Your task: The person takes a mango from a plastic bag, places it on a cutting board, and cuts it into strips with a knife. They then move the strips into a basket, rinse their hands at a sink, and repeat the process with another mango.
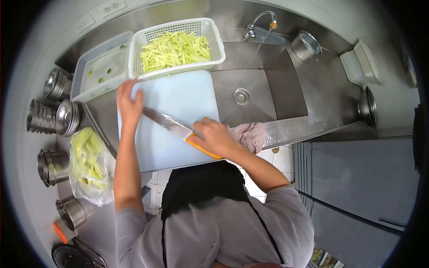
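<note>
A pale blue cutting board (178,100) lies left of the sink. Across it, at a slant, is a knife (172,125) with an orange handle. My right hand (213,136) is wrapped round that handle. Near the board's upper left edge is my left hand (129,102), its thumb and fingers apart, close to the blade's tip; I make out nothing in it. Behind the board stands a white perforated basket (220,47) holding pale green strips (176,51). A grey tray (85,73) with a few green pieces sits left of the basket.
The steel sink (246,80) has a faucet (250,31) behind it and a metal pot (306,46) at its right. A crumpled cloth (250,136) lies on the front edge. At left are stacked metal bowls (42,116) and a plastic bag (91,174) of pale green vegetables.
</note>
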Available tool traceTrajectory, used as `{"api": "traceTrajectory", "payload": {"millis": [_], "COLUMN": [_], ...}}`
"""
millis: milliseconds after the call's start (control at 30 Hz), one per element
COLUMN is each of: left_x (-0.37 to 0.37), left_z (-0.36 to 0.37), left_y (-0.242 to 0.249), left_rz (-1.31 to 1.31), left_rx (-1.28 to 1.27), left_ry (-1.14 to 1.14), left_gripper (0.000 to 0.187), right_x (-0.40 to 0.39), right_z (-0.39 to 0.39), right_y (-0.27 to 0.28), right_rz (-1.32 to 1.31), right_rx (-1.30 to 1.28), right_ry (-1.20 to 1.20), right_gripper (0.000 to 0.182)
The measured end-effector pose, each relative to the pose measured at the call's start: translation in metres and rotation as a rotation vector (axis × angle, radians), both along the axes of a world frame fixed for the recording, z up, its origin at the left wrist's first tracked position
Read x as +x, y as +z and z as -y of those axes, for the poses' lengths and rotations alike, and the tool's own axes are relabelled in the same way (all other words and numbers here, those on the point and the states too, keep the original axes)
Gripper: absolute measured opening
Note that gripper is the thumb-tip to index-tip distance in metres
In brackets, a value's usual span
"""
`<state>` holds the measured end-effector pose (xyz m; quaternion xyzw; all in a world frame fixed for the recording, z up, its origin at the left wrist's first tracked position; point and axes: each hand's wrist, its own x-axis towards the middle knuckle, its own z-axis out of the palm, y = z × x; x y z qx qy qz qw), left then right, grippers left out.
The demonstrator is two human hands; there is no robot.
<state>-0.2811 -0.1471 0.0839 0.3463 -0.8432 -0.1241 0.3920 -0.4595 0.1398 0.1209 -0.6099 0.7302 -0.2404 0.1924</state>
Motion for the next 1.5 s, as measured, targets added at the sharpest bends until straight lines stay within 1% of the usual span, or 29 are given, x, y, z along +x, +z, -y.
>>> {"api": "traceTrajectory", "payload": {"millis": [67,133,167,200,233,267,333,400,433,500,567,600,667,700,733,767,800,833,867,900,933,1000,1033,1133,1167,1267,1367,1400,1500], "left_x": [0.034,0.079,0.098,0.118,0.137,0.155,0.188,0.208,0.215,0.227,0.241,0.248,0.262,0.267,0.263,0.274,0.281,0.256,0.235,0.227,0.219,0.211,0.2,0.209,0.214,0.253,0.298,0.312,0.341], "left_z": [-0.02,-0.027,-0.034,-0.043,-0.05,-0.057,-0.073,-0.1,-0.113,-0.139,-0.165,-0.176,-0.193,-0.205,-0.211,-0.213,-0.218,-0.222,-0.223,-0.22,-0.215,-0.204,-0.197,-0.173,-0.165,-0.137,-0.117,-0.11,-0.091], "left_y": [0.002,-0.009,-0.01,-0.012,-0.017,-0.023,-0.034,-0.032,-0.027,-0.017,-0.009,-0.009,-0.007,-0.004,0.0,-0.014,-0.023,-0.006,0.009,0.012,0.016,0.018,0.026,0.026,0.032,0.027,0.017,0.01,-0.018], "left_rz": [-0.09,-0.115,-0.127,-0.136,-0.184,-0.233,-0.273,-0.263,-0.237,-0.194,-0.15,-0.156,-0.113,-0.089,-0.071,-0.097,-0.112,-0.067,-0.06,-0.048,-0.048,-0.044,-0.079,-0.123,-0.146,-0.091,-0.043,0.063,0.368], "left_rx": [0.182,0.256,0.284,0.314,0.334,0.351,0.365,0.373,0.375,0.366,0.354,0.34,0.335,0.337,0.337,0.3,0.307,0.34,0.372,0.337,0.344,0.257,0.232,0.152,0.145,0.03,0.142,0.264,0.339], "left_ry": [0.085,0.137,0.201,0.269,0.301,0.339,0.44,0.54,0.584,0.655,0.702,0.737,0.787,0.819,0.828,0.802,0.83,0.899,0.928,0.924,0.936,0.912,0.907,0.946,0.974,1.118,1.22,1.236,1.085], "left_gripper": [0.036,0.035,0.034,0.033,0.031,0.029,0.028,0.028,0.029,0.029,0.029,0.028,0.028,0.027,0.027,0.026,0.025,0.027,0.029,0.03,0.027,0.022,0.02,0.019,0.018,0.018,0.021,0.026,0.031], "right_x": [-0.054,-0.129,-0.173,-0.217,-0.259,-0.306,-0.367,-0.398,-0.413,-0.453,-0.481,-0.49,-0.499,-0.497,-0.498,-0.484,-0.49,-0.498,-0.519,-0.551,-0.559,-0.553,-0.571,-0.574,-0.565,-0.486,-0.424,-0.413,-0.43], "right_z": [0.001,0.003,0.005,0.012,0.02,0.035,0.068,0.103,0.119,0.152,0.169,0.175,0.176,0.166,0.16,0.149,0.139,0.136,0.13,0.126,0.121,0.107,0.088,0.047,0.038,0.011,-0.002,-0.001,0.012], "right_y": [-0.004,-0.003,-0.01,-0.016,-0.027,-0.053,-0.059,-0.062,-0.064,-0.087,-0.099,-0.105,-0.104,-0.105,-0.103,-0.087,-0.08,-0.079,-0.097,-0.115,-0.114,-0.098,-0.09,-0.083,-0.08,-0.042,-0.023,-0.022,-0.042], "right_rz": [0.087,-0.013,0.052,0.036,0.008,0.021,0.433,0.502,0.667,0.978,1.105,1.167,1.108,1.063,0.995,0.948,0.937,0.928,0.981,1.06,0.979,0.88,0.887,0.897,0.9,0.667,0.58,0.592,0.72], "right_rx": [-0.035,0.06,-0.029,-0.057,-0.159,-0.203,-0.169,-0.232,-0.226,-0.256,-0.327,-0.359,-0.318,-0.362,-0.309,-0.27,-0.178,-0.082,-0.106,-0.1,-0.122,-0.177,-0.18,-0.236,-0.271,-0.226,-0.152,-0.11,-0.059], "right_ry": [-0.139,-0.351,-0.446,-0.555,-0.636,-0.754,-0.886,-0.956,-1.002,-1.065,-1.038,-1.028,-1.032,-0.919,-0.864,-0.935,-0.888,-0.845,-0.875,-0.86,-0.892,-0.962,-0.943,-0.929,-0.917,-0.82,-0.722,-0.705,-0.758], "right_gripper": [0.03,0.023,0.022,0.02,0.021,0.019,0.018,0.014,0.01,0.008,0.009,0.01,0.01,0.011,0.014,0.021,0.043,0.061,0.067,0.067,0.068,0.057,0.051,0.038,0.033,0.022,0.02,0.022,0.023]}}
